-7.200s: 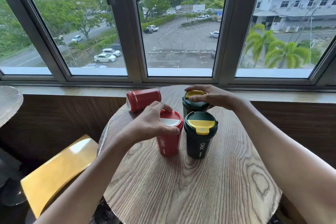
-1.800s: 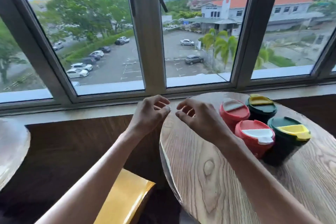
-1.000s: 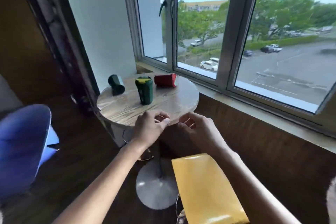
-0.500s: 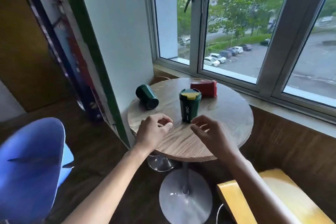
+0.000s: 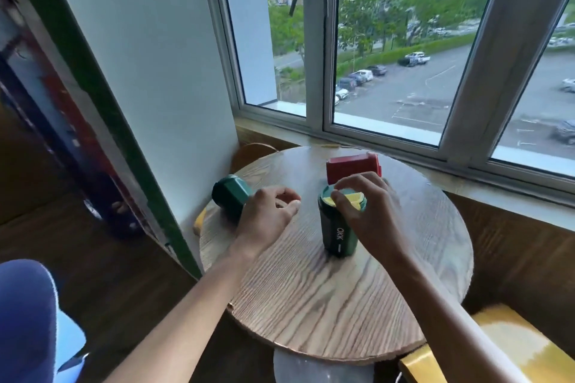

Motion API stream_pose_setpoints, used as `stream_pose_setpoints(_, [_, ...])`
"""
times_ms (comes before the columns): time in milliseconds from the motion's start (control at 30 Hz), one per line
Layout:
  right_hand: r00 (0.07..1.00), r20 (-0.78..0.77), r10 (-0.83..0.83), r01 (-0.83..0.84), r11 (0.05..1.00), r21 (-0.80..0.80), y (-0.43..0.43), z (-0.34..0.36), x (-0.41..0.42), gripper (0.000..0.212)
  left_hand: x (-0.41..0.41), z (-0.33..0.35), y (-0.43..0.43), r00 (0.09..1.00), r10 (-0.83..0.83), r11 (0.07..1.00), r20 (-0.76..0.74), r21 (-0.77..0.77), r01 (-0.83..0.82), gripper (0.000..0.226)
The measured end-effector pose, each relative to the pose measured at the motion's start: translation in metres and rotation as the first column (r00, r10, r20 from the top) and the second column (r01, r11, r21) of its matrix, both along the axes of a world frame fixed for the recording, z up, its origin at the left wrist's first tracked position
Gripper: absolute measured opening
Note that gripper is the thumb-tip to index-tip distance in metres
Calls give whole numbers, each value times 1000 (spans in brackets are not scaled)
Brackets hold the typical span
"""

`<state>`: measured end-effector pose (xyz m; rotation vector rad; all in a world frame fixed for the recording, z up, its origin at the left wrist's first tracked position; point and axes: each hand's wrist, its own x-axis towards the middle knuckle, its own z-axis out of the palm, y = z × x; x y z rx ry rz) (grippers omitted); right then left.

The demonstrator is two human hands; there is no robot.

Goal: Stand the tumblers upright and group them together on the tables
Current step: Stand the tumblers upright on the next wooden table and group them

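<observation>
Three tumblers are on a round wooden table (image 5: 326, 298). A dark green tumbler (image 5: 337, 236) with a yellow lid stands upright near the middle. A second green tumbler (image 5: 231, 197) lies on its side at the table's left edge. At the back, by the window, a red tumbler (image 5: 348, 166) also lies on its side. My left hand (image 5: 267, 214) hovers just right of the lying green tumbler, fingers loosely curled and holding nothing. My right hand (image 5: 370, 211) arches over the upright tumbler's lid, thumb at its front rim; no firm grip shows.
A white wall and a green-edged pillar (image 5: 140, 71) stand close to the table's left side. The window sill (image 5: 497, 190) runs behind it. A yellow stool (image 5: 497, 348) is at lower right, and a blue chair (image 5: 25, 320) at lower left.
I have turned from the first table, where several tumblers stand grouped, and come up to this one. Both hands moved forward: the left toward the lying green tumbler, the right over the upright one's lid.
</observation>
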<state>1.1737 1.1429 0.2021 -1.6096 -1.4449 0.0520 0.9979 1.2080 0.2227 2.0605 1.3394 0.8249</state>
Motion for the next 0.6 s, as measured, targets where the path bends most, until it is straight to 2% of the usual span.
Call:
stream_pose_setpoints(333, [969, 49, -242, 244, 968, -49, 39, -16, -28, 29, -5, -13, 94, 965, -261, 965, 7, 12, 261, 17])
stream_pose_setpoints(600, [823, 95, -560, 567, 821, -68, 49, -28, -56, 30, -20, -25, 136, 885, -466, 885, -12, 18, 466, 17])
